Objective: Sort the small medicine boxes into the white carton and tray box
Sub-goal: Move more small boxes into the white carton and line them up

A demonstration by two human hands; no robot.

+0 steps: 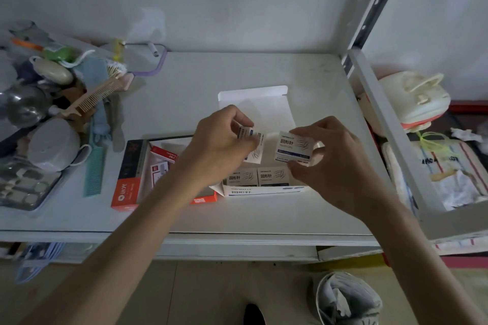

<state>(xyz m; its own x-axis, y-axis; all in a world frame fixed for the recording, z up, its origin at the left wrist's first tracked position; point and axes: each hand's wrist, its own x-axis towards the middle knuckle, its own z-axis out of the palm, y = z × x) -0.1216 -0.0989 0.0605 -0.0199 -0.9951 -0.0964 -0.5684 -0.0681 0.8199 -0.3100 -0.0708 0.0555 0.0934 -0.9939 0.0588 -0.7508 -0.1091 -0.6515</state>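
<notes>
1. Over the middle of the counter I see both hands raised above the white carton, whose lid flap stands open on the far side.
2. My left hand has its fingers pinching a small white box, held tilted above the carton's left part.
3. My right hand pinches a second box between thumb and fingertips, its printed face turned toward me, just right of the first box; the two boxes are close, but I cannot tell whether they touch.
4. Inside the carton, two more boxes stand side by side along the near wall, touching each other.
5. Left of the carton, touching it at the near corner, sits the tray box with orange and black sides; red-and-white packs lie in it, partly hidden by my left forearm.
6. At the far left of the counter lies clutter: a tan comb, a green comb, a face mask and a metal ladle.
7. On the right, a shelf frame stands beside the counter, with bags behind it.
</notes>
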